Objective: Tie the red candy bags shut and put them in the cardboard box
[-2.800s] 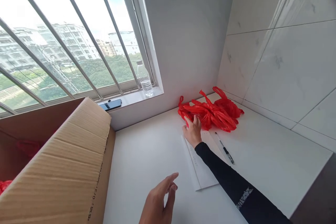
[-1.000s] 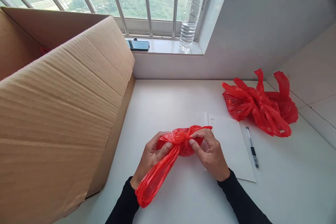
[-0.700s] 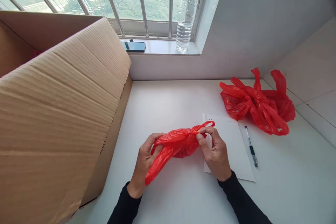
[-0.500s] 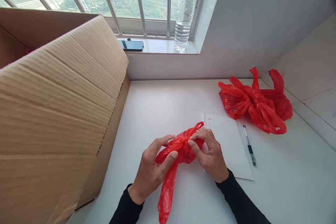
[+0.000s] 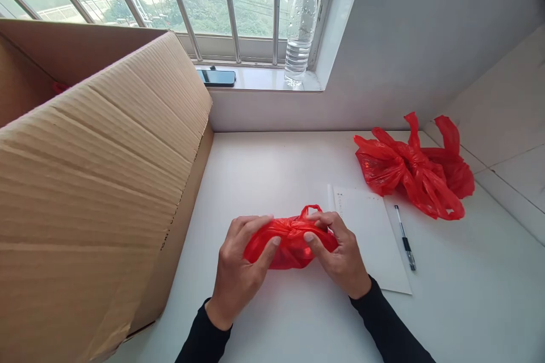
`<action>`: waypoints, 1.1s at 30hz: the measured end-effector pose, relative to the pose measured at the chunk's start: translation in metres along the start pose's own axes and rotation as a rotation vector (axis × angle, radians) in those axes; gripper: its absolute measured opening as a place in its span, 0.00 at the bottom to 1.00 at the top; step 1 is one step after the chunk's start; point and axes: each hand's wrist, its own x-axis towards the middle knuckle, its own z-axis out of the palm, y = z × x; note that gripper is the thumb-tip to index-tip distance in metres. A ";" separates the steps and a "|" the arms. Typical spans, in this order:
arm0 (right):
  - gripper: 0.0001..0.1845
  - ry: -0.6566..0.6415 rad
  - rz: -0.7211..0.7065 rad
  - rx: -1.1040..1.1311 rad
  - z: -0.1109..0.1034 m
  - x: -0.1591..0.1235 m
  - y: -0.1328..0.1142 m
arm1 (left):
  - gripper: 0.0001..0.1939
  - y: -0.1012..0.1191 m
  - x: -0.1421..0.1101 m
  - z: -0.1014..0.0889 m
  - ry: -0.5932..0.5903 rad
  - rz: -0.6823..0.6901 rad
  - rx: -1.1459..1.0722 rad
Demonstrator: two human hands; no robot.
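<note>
The crinkled plastic bundle [image 5: 290, 247] has turned level, softly oblong.

Left hand [image 5: 236, 266] and right hand [image 5: 340, 255] faced each other, near but apart, fingers [image 5: 251, 227] curled, thumbs [image 5: 269, 252] angled inward. Black-sleeved forearms [image 5: 207, 332] slanted in from below.
</note>
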 end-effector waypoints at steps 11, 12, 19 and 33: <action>0.10 0.310 0.166 0.217 -0.011 0.005 0.003 | 0.15 -0.003 0.004 -0.013 0.187 -0.200 -0.061; 0.11 0.274 0.160 0.232 -0.011 0.004 0.002 | 0.17 0.001 0.004 -0.012 0.166 -0.192 -0.050; 0.17 0.379 0.286 0.236 -0.026 0.008 -0.014 | 0.12 0.013 0.001 -0.019 0.184 -0.238 -0.068; 0.23 0.327 -0.362 -0.169 -0.035 -0.019 -0.075 | 0.11 0.060 -0.021 -0.028 0.231 0.295 0.225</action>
